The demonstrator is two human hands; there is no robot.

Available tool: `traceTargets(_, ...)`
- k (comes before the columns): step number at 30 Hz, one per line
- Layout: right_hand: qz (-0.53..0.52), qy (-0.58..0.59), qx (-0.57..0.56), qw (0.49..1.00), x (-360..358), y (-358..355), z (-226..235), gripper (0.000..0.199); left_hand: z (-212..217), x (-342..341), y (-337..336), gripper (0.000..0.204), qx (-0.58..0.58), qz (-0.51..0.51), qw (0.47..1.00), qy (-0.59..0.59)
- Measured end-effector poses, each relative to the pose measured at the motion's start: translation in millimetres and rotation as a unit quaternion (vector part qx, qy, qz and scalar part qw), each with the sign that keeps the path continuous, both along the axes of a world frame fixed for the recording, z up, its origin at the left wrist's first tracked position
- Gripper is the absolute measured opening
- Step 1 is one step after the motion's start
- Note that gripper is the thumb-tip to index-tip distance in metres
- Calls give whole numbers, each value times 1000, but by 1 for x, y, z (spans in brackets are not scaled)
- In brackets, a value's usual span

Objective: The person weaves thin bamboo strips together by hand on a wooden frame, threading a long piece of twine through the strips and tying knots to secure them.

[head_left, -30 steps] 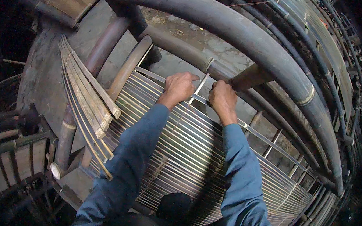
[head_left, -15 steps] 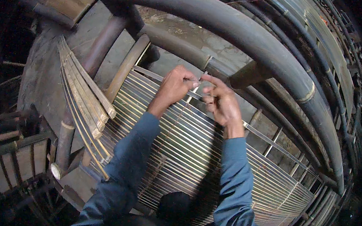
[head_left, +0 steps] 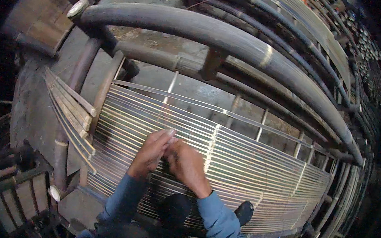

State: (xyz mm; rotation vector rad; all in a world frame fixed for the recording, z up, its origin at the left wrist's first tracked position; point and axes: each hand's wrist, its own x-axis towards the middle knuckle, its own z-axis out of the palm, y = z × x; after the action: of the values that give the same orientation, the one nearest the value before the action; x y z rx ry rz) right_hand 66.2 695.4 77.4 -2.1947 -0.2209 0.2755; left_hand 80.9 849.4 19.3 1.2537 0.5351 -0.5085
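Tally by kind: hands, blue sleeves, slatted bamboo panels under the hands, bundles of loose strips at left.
Hands: 2, left hand, right hand
Blue sleeves: 2
Slatted bamboo panel: 1
Bundle of loose strips: 1
Total: 6

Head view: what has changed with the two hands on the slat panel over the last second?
Both hands came back from the panel's far edge toward the person. The left hand and right hand, apart a second ago, now press together mid-panel on the thin bamboo slats. What they pinch is hidden. The thick bamboo poles and loose strip bundle lie unchanged.
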Motion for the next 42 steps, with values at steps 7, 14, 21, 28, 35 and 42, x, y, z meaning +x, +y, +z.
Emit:
traceTargets(7, -129, 113, 103, 980, -40, -99, -13, 14, 21, -59, 34, 22, -126, 134, 982, 42)
traceTargets(14, -421, -122, -214, 873, -56, -241, -73, 24, 41, -79, 56, 33, 722, -91, 649, -222)
traceTargets(21, -365, -92, -130, 917, -53, -267, -76, 9, 90, -56, -73, 37, 547, -123, 707, -430)
traceTargets(28, -294, 235, 323, 868, -75, -302, -43, 11, 36, -7, -191, 27, 281, -254, 804, -459)
traceTargets(35, -431, 211, 562, 674, -87, -298, -6, 14, 4, -8, -284, 30, 173, -332, 761, -530)
traceTargets(42, -446, 267, 521, 677, -106, -315, -17, 7, -7, -33, -299, 29, 164, -384, 750, -513)
